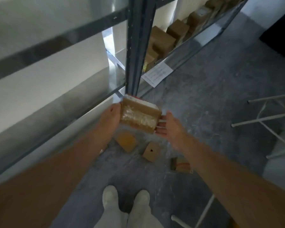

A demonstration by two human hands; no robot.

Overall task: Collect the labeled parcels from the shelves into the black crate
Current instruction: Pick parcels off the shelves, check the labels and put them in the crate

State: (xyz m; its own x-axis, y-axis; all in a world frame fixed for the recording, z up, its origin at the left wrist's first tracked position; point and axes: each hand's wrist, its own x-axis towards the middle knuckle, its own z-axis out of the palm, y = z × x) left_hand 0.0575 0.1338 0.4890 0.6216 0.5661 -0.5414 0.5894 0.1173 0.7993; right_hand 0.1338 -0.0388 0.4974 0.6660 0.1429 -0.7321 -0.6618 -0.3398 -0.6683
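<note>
Before the dark steel shelf upright (135,46), both hands carry a brown cardboard parcel sealed with clear tape (139,116) above the grey concrete floor (204,96). The left hand (111,117) clasps its left end, fingers hidden beneath; the right hand (168,127) presses straight fingers against its right end. Three small brown parcels (126,141) lie on the floor just below, with open floor to their right. The metal shelf on the right (188,51) holds a row of brown cardboard boxes (163,38).
</note>
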